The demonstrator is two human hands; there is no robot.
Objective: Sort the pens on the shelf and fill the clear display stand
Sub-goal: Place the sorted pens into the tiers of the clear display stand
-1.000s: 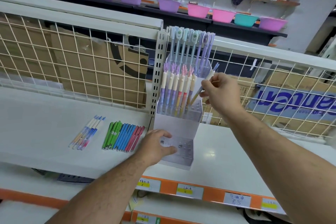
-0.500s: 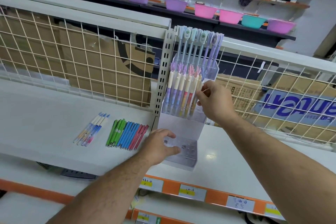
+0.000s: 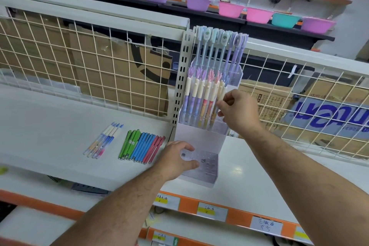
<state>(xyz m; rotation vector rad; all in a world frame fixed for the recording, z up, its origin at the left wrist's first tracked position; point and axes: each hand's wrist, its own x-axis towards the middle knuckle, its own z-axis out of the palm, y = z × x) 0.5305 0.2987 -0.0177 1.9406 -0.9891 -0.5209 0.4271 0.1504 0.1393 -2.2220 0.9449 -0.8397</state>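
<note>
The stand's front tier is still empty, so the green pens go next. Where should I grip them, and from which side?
Probably mid-barrel, from above and the left. The green pens lie flat and packed side by side on the shelf, with blue pens touching their right side; only their left side is free for a thumb.

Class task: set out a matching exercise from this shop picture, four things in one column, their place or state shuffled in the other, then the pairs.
Column one: 1 green pens; 2 left hand; 3 right hand; 4 tall pastel pens.
Column two: A top tier of the clear stand; B flat on the shelf; C pinching a cream pen in the middle tier; D holding the stand's lowest tier.
Pairs: 1-B; 2-D; 3-C; 4-A.
</note>
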